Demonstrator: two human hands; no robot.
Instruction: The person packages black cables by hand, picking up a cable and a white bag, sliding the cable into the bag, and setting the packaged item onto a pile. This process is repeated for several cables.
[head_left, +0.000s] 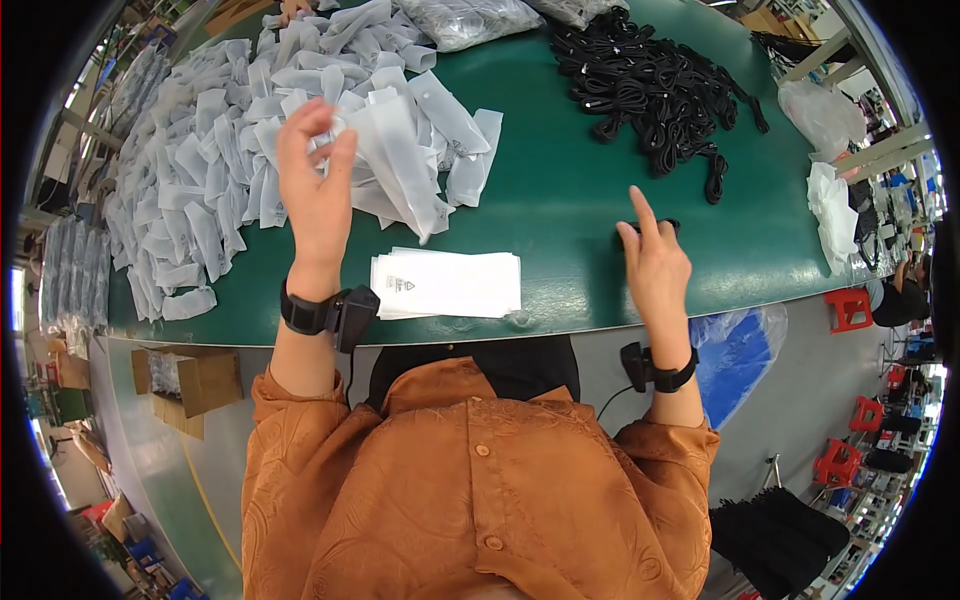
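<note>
1. green table [560, 200] is taken as landmark; it fills the upper picture, with the person in an orange shirt [470, 500] at its near edge.
2. a big heap of frosted plastic sleeves [200, 190] is spread over the table's left half; most look unfilled, so a lot seems left.
3. a pile of black coiled cables [650, 85] is seen on the table's far right part, loose and not bagged, as far as can be told.
4. a flat stack of white sleeves [450, 285] is laid at the table's near edge, centre, between the two hands; whether these are finished cannot be told.
5. progress is judged early to middle: both piles are large, the near stack is thin.
6. left hand [318, 170] is raised over the heap's right side, wrist upright, fingertips pinched on one clear sleeve [400, 160] that hangs toward the table's centre.
7. right hand [655, 265] is laid on the table right of the stack, index finger stretched out, other fingers curled on a small black cable coil [650, 232]; a firm grasp cannot be told.
8. black wrist bands are worn on both forearms, at the table's near edge.
</note>
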